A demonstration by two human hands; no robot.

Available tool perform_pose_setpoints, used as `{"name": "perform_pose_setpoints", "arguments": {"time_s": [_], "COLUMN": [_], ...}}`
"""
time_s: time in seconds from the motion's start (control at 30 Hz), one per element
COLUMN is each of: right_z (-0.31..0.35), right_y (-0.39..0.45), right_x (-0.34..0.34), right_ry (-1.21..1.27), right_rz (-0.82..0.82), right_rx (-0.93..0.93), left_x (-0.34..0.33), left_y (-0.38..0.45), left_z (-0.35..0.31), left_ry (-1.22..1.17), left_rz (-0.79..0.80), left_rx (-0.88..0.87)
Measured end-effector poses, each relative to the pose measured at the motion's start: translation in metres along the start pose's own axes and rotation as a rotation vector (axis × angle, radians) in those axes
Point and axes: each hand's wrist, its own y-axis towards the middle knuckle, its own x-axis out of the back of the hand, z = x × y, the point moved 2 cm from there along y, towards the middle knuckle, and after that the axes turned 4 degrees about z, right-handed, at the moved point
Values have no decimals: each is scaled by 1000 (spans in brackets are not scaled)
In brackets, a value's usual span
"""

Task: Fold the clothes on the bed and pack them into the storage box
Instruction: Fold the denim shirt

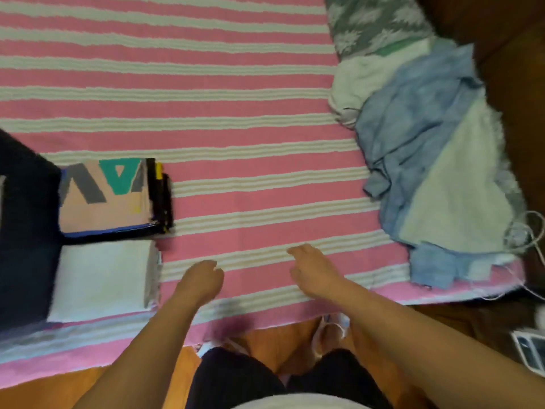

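Two folded stacks lie at the bed's left: a peach garment with grey and green letters [106, 190] on dark pieces, and a white folded cloth [103, 276] nearer me. Left of them sits a dark navy shape [23, 231], possibly the storage box. A loose heap of blue clothes [413, 137] and white clothes [454, 196] lies on the right. My left hand [203, 278] hovers over the sheet with fingers loosely curled, holding nothing. My right hand [312, 267] is beside it, fingers relaxed and empty.
The pink and white striped bedsheet [206, 98] covers the bed. A grey patterned pillow [374, 22] lies at the top right. White cables [530, 240] hang off the bed's right edge, and a device [530, 349] lies on the floor.
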Motion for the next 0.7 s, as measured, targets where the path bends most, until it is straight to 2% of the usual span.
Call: {"name": "perform_pose_setpoints", "arguments": {"time_s": [0.17, 0.23, 0.33, 0.43, 0.5, 0.57, 0.63, 0.7], "right_z": [-222, -292, -397, -458, -478, -487, -500, -523], "right_y": [-70, -89, -113, -103, -81, -57, -39, -21], "right_x": [66, 77, 77, 71, 73, 87, 110, 129], "right_ry": [110, 148, 138, 158, 204, 314, 565, 852], "right_rz": [-149, -168, -105, -34, -74, -312, -568, -594], "right_rx": [-221, -292, -382, -402, -388, -460, -677, -872], "left_x": [-53, -77, -123, -149, -156, -159, -159, -155], "left_y": [-53, -61, -75, -84, -86, -90, -90, -93], "left_z": [-183, -222, -272, -297, -309, -315, -318, -320], "left_ry": [-439, -489, -537, -533, -516, -486, -458, -459], "left_rz": [9, -30, -6, -28, -60, -61, -74, -105], "left_rx": [-215, -212, -112, -46, -14, 12, 42, 66]}}
